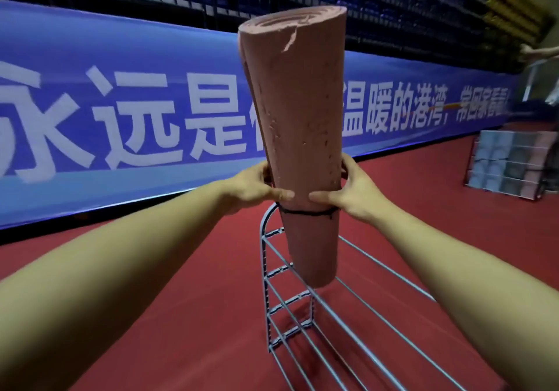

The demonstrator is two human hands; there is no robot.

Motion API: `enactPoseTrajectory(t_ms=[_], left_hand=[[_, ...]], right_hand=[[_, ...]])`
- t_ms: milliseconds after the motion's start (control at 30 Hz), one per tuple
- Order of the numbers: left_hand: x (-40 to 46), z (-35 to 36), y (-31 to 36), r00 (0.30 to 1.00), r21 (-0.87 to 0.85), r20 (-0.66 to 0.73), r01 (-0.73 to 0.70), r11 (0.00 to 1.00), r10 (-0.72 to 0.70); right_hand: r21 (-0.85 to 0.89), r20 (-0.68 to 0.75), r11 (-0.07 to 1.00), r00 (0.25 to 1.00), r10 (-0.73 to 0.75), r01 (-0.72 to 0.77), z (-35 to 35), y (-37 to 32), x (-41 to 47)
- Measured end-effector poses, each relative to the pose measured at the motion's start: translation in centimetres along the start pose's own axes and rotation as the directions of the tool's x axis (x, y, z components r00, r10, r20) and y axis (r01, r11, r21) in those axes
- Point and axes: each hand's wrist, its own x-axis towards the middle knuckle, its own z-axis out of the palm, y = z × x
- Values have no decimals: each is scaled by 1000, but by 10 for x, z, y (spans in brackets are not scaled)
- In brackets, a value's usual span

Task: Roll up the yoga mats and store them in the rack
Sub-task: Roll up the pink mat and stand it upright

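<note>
Left hand [257,183] and right hand [352,189] wrap round the upright rolled pink foam yoga mat [295,124], tied by a thin black cord [305,212], above the grey wire rack [302,300]. Behind stands a blue banner with white characters [121,118]; red floor [181,315] beneath.

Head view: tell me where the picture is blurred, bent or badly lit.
Head view: the blue banner and its white lettering smear with motion blur; wide-angle distortion stretches both forearms and flares the pink mat toward its top; the stands behind are dim; the left hand, right hand and metal rack look fairly sharp.
</note>
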Motion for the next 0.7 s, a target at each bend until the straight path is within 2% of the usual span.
enactPoseTrajectory(t_ms=[67,167,300,367,400,500,600,700], left_hand=[[20,6,-21,995,63,85,52,997,-57],[54,12,-60,995,29,23,95,995,-95],[79,39,-102,982,-221,-82,148,964,-169],[88,57,-122,971,-337,-80,188,922,-227],[90,67,-133,967,-342,-54,215,915,-248],[82,90,-161,955,-218,-9,286,933,-295],[85,103,-183,968,-248,-42,229,941,-246],[87,108,-182,983,-250,-115,113,962,-146]], right_hand=[[-33,3,996,996,87,-86,15,44,3],[-63,5,976,978,209,-208,40,110,0],[-4,69,928,925,372,-373,76,176,-5],[21,67,901,899,432,-434,94,202,-3],[32,70,884,883,464,-467,101,213,-4],[55,108,828,827,551,-558,113,232,-11],[83,78,833,837,542,-547,111,245,-14],[76,50,847,851,523,-526,107,242,-9]])
